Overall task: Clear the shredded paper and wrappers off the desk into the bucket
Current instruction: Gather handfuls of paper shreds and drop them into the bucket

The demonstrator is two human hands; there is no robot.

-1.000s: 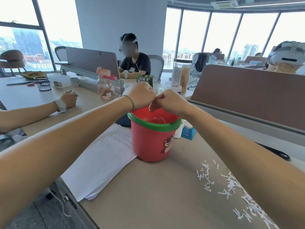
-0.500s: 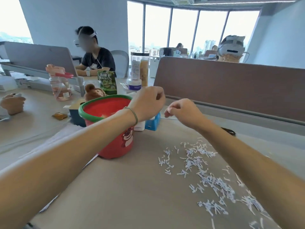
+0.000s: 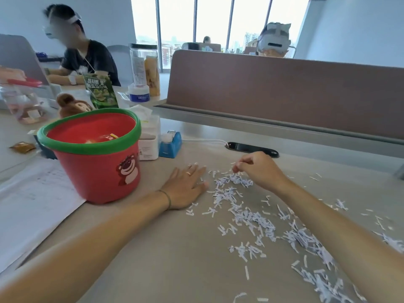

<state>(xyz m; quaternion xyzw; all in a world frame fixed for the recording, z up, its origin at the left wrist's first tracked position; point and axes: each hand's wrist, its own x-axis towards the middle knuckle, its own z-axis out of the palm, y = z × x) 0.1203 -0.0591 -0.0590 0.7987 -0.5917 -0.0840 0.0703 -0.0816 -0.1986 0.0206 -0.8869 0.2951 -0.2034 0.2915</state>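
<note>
A red bucket [image 3: 96, 171] with a green rim and a bear sticker stands on the desk at the left; a wrapper lies inside it. Shredded white paper [image 3: 251, 217] is scattered across the desk from the middle to the lower right. My left hand [image 3: 185, 186] lies flat on the desk, fingers spread, just right of the bucket and at the left edge of the shreds. My right hand [image 3: 258, 169] hovers over the far end of the pile, fingertips pinched together on a few shreds.
White paper sheets [image 3: 32, 206] lie left of the bucket. Behind it stand a tissue box [image 3: 149, 138], a blue tape dispenser [image 3: 170, 144], a green snack bag [image 3: 100, 92] and a clear jar [image 3: 143, 66]. A brown divider panel [image 3: 284, 88] borders the desk's far side. Other people sit beyond.
Both hands left the bucket and dropped to the desk. The left hand flattened beside the shreds, the right reached down to the pile. The view swung right and down.
</note>
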